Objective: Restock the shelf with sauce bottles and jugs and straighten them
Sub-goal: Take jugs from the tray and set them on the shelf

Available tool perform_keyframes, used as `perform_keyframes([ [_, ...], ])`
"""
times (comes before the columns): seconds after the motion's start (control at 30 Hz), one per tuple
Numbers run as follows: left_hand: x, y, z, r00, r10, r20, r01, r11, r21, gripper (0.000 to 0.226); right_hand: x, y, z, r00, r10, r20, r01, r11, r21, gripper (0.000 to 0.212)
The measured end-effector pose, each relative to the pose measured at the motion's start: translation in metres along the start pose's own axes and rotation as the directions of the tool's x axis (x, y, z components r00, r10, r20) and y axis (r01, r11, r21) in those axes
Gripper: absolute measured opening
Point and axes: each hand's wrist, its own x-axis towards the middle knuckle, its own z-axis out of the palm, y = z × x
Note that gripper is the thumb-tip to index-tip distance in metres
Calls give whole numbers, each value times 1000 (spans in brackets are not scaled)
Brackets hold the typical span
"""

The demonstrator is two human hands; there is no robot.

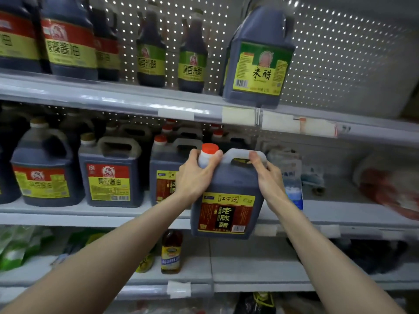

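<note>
Partly, the held jug (229, 184) and left hand (196, 175) hide a neighbouring jug (164, 163).

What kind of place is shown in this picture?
Likely a grocery store: tiered shelves with white labels on their edges, rows of branded sauce jugs, and a perforated back panel.

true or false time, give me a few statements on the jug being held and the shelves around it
1. The left hand and right hand both hold the dark jug. True.
2. The left hand grips the jug's handle. False: it wraps the neck below the red cap; the right hand holds the handle.
3. The dark jug stands on the middle shelf. False: it hangs in front, base below the shelf's edge.
4. A green-labelled jug stands on the upper shelf. True.
</note>
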Motion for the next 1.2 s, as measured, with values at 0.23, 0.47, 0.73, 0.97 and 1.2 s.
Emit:
perform_keyframes([
  [0.23, 39, 11, 67, 996, -23, -85, 24, 1000, 7, 45, 73, 19, -36, 998, -8, 62, 7, 1000, 17, 33],
  [0.47, 69, 1, 111, 991, -65, -114, 60, 997, -49, 46, 132, 52, -42, 993, 112, 44, -112, 994, 7, 66],
  [0.73, 89, -20, 125, 982, -84, -166, 76, 995, -57, 45, 153, 67, -31, 992, 91, 89, -97, 993, 61, 64],
  [0.97, 93, -33, 128, 979, -112, -172, 96, 991, -98, 52, 158, 75, -18, 993, 74, 89, -82, 993, 90, 64],
  [1.2, 74, -58, 135, 978, -199, -59, 176, 944, -278, 60, 153, 86, -16, 987, 106, 121, -123, 983, 139, 65],
])
